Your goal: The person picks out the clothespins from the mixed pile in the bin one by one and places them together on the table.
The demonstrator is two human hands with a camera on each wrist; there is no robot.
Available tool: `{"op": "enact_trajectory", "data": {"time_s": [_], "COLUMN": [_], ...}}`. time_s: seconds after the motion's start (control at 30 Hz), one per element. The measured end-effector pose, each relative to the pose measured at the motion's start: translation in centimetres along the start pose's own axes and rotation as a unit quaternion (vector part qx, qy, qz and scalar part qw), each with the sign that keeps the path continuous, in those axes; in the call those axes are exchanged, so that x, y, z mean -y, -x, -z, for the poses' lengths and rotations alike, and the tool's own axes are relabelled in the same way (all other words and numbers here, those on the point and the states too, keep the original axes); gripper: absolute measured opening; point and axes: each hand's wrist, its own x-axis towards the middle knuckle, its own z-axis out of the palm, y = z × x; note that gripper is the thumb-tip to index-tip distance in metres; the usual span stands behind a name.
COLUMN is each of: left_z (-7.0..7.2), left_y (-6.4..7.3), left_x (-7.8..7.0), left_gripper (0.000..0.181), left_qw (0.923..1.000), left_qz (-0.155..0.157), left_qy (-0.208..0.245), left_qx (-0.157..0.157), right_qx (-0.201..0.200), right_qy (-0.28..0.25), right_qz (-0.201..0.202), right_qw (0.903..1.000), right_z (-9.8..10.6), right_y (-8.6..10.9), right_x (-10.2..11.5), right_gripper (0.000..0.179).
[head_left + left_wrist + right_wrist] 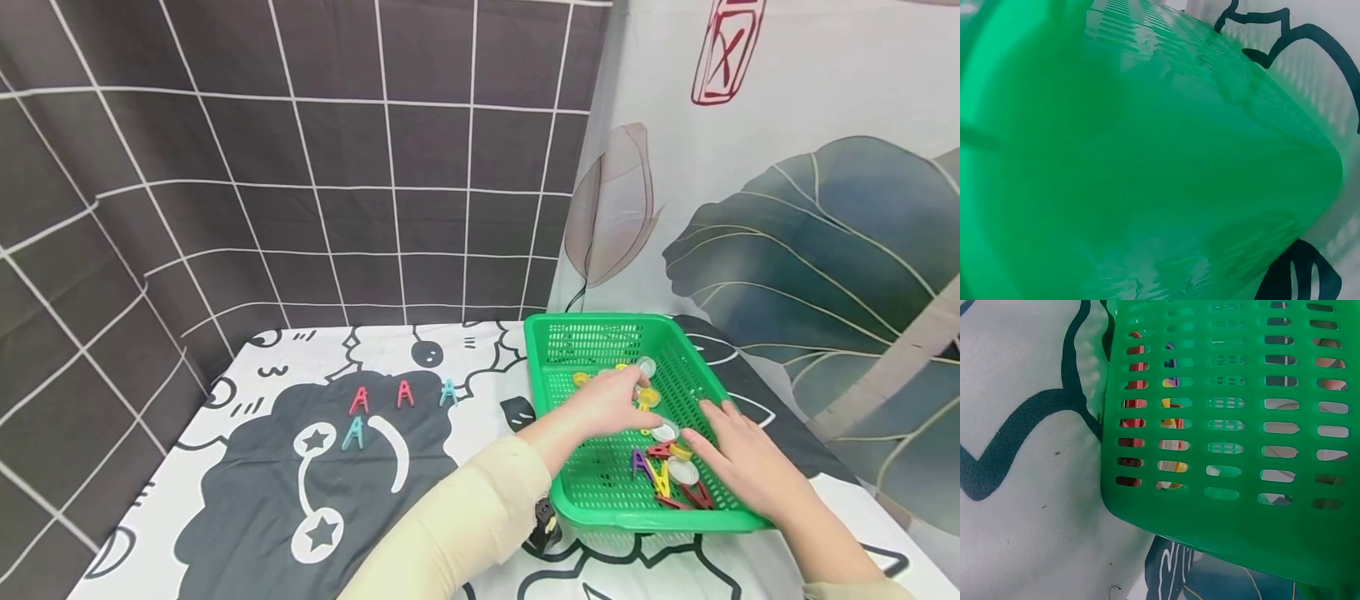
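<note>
Left hand in basket, right hand spread

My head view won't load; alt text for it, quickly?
A person's left grip is in a green basket of colored clips and round pieces, while the right grip lies over its right side. To the left, two red clips and two light-blue clips lie on a patterned cloth.

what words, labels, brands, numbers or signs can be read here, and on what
"X": a mark like this, in the red stamp on the pale leaf-print cloth; the stamp's top is cut off.
No readable lettering on the green basket or the clips; any on the round pieces is too small to read.
</note>
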Motion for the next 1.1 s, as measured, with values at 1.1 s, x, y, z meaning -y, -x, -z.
{"op": "enact_trajectory", "data": {"time_s": [1.1], "left_z": [-3.6], "left_y": [-1.5], "left_x": [2.0], "left_gripper": [0.071], "left_qw": [0.984], "left_qz": [-0.029], "left_qy": [-0.094], "left_qx": [0.149], "right_qx": [-0.006], "right_qy": [0.003], "right_qz": [0.005], "right_qw": [1.0], "right_z": [0.3], "right_y": [0.1], "right_x": [0.3], "right_gripper": [0.07]}}
